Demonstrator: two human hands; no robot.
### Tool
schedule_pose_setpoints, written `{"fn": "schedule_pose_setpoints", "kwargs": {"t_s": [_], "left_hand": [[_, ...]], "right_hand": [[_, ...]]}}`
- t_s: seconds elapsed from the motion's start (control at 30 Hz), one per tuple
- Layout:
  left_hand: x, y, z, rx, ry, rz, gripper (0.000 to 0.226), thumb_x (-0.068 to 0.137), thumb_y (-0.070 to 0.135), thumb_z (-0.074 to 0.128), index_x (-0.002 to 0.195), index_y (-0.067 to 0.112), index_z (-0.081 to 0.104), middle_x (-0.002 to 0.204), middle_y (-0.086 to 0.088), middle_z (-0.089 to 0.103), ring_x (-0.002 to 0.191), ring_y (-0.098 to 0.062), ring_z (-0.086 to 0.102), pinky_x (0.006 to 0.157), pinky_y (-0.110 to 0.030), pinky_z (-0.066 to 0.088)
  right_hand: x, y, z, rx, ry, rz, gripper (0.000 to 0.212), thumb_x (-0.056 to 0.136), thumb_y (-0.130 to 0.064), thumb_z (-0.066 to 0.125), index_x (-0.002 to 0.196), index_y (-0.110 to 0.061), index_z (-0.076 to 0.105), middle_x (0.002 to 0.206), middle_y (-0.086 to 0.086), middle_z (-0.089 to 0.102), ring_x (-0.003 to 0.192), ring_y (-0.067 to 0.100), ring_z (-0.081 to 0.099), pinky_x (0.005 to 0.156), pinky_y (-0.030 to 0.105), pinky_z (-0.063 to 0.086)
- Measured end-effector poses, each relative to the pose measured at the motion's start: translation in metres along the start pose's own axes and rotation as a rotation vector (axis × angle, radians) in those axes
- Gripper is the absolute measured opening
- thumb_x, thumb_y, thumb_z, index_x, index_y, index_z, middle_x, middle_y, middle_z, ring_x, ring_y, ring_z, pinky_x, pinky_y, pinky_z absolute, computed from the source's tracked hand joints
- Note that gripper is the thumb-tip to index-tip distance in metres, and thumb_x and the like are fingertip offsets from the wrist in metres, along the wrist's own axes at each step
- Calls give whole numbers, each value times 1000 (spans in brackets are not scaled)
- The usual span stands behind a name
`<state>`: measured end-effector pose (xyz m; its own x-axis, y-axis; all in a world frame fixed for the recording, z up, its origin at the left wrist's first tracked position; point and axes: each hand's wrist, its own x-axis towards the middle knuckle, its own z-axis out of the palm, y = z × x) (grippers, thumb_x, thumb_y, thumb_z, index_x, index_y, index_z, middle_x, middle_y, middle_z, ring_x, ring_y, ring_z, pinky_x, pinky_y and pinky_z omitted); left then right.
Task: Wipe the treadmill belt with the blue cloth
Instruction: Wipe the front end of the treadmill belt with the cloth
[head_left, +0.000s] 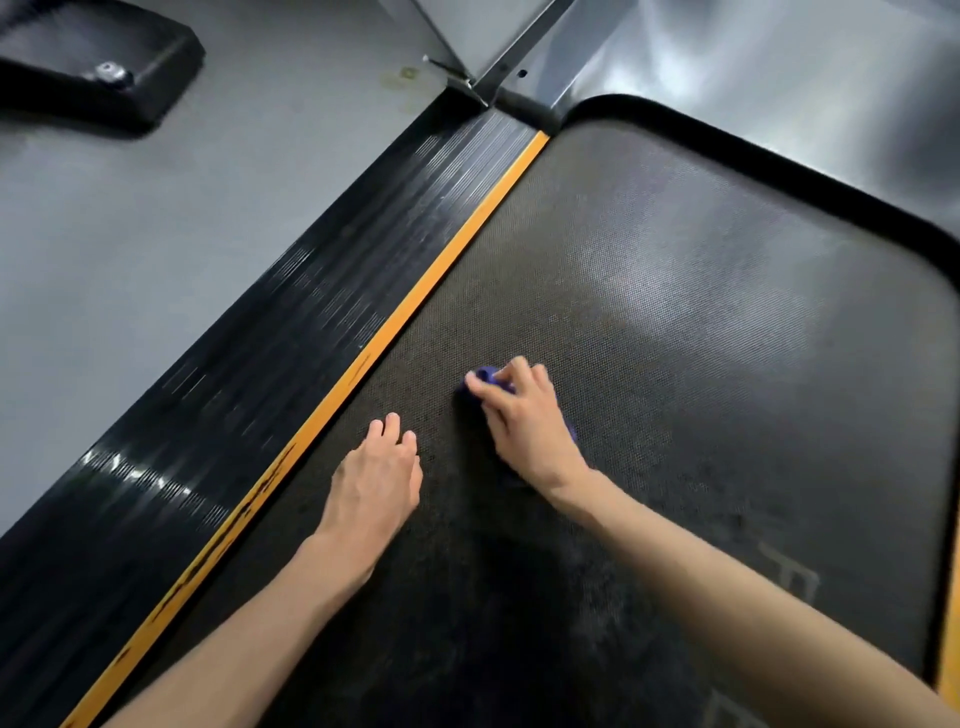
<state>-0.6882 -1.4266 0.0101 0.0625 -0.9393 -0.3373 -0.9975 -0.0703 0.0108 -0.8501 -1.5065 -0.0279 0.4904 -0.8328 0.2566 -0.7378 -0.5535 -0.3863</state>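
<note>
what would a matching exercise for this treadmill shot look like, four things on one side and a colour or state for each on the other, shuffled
Column A
1. left hand
2. right hand
3. edge strip
4. side rail

Column B
a. black and ribbed
b. orange, running along the belt
c. gripping the blue cloth
d. fingers out on the belt, holding nothing

Pairs: 1-d, 2-c, 3-b, 4-a
</note>
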Motion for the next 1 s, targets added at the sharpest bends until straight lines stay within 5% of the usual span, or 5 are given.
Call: {"fn": "schedule_pose_setpoints", "kwargs": {"t_s": [0.17, 0.37, 0.7, 0.87, 1.0], "left_hand": [[-3, -5, 8, -22, 19, 19, 42, 100, 31, 35, 139, 16, 43, 151, -8, 31, 137, -20, 34, 93, -31, 49], [-9, -3, 5, -85, 45, -19, 41, 99, 31, 37, 135, 15, 49, 149, -8, 36, 136, -21, 37, 89, -37, 51], [-14, -3, 0, -166, 50, -53, 43, 101, 32, 28, 142, 27, 38, 155, 5, 22, 140, -13, 27, 101, -33, 42], [-14, -4, 0, -145, 34, -44, 43, 101, 33, 27, 142, 27, 38, 155, 5, 22, 140, -13, 27, 100, -33, 43], [-13, -4, -1, -123, 32, -40, 43, 101, 33, 28, 142, 27, 38, 154, 4, 24, 139, -13, 30, 97, -33, 45]], "right_hand": [[-23, 21, -15, -147, -221, -473, 42, 87, -18, 52, 129, -24, 55, 109, 8, 55, 83, 23, 48, 76, 36, 47], [31, 70, -24, 49, 201, 401, 27, 91, -13, 53, 111, -20, 69, 107, 10, 59, 92, 32, 50, 85, 45, 45], [-14, 42, -23, 15, -345, -647, 33, 93, -22, 50, 124, -22, 60, 118, 8, 57, 85, 21, 46, 82, 31, 41], [35, 91, -29, -20, 177, 322, 25, 87, -10, 57, 108, -15, 71, 101, 14, 61, 84, 36, 48, 80, 49, 47], [2, 22, -10, 33, 118, 125, 28, 82, -10, 60, 107, -18, 69, 94, 9, 58, 80, 29, 50, 72, 42, 47]]}}
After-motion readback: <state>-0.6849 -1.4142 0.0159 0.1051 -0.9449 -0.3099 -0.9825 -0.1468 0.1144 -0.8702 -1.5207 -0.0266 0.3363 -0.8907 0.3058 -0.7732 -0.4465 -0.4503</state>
